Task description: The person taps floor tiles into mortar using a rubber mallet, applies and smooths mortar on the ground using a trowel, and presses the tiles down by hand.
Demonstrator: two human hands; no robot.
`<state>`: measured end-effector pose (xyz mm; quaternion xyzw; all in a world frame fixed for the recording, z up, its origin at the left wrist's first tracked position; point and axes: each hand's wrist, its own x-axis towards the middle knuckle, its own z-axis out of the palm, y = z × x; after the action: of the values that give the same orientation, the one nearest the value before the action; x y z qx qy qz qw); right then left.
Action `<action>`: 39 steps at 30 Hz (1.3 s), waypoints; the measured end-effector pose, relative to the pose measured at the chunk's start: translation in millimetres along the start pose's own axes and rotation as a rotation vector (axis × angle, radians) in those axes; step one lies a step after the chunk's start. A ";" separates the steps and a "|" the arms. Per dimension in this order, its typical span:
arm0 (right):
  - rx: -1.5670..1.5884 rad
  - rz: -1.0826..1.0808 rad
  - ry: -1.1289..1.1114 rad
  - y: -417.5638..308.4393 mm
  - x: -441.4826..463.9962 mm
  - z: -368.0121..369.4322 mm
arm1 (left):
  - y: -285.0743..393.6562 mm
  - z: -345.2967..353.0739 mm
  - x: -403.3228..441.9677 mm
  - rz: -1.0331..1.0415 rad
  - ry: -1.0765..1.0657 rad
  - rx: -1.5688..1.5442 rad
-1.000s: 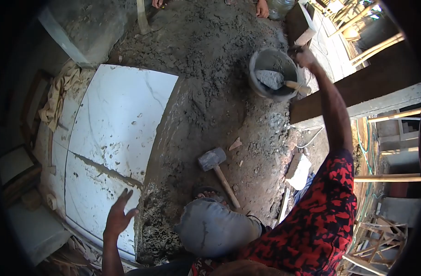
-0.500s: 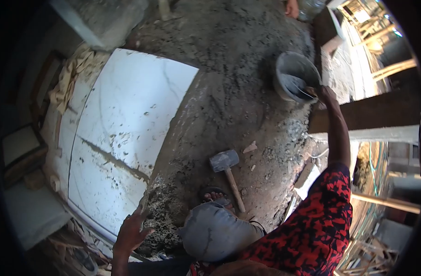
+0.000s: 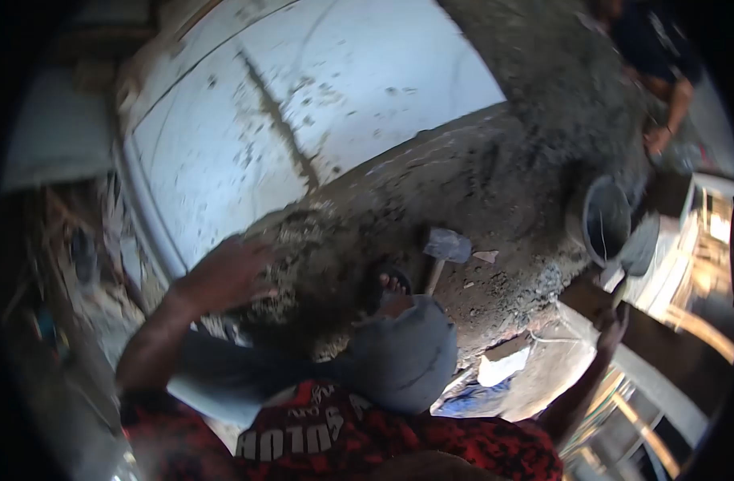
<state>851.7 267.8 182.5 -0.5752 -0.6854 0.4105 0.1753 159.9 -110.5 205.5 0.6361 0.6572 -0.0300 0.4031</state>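
My left hand point(image 3: 232, 274) is over the rough mortar edge beside the white tiles point(image 3: 383, 72), its fingers spread and holding nothing. At the right, my right hand point(image 3: 612, 322) is closed round the handle of a trowel point(image 3: 641, 247), whose grey blade is raised at the near side of a bucket point(image 3: 606, 220). A mallet point(image 3: 448, 245) with a wooden handle lies on the wet mortar point(image 3: 495, 180) between my hands, near my foot.
Another person point(image 3: 654, 48) is at the upper right, one hand low near the bucket. A concrete beam point(image 3: 663, 361) runs along the right, with a white block point(image 3: 502, 367) near it. Scrap wood point(image 3: 58, 232) lies at the left.
The view has turned, shifting the tiles up and the bucket right. My right hand has lifted the trowel out of the bucket. My left hand is over the mortar edge.
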 end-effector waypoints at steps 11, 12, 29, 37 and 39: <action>-0.644 -0.727 -0.620 -188.6 -6.8 340.8 | 48.4 36.4 -55.4 0.202 -0.175 0.102; -0.614 -0.855 -0.668 -194.3 -2.3 362.6 | 53.9 39.3 -62.2 0.239 -0.209 0.133; -0.635 -1.338 -1.271 -284.7 -137.2 646.3 | 75.7 44.2 -100.9 0.259 0.012 0.114; -0.753 -1.504 -1.170 -283.8 -70.7 639.8 | 72.9 41.4 -100.6 0.229 -0.045 0.149; -0.664 -1.721 -1.115 -271.1 -35.1 625.1 | 71.2 37.5 -99.1 0.214 -0.091 0.118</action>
<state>241.1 9.1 21.9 0.3494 -0.9203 0.1469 -0.0967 226.3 -198.2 270.3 0.7231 0.5640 -0.0543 0.3951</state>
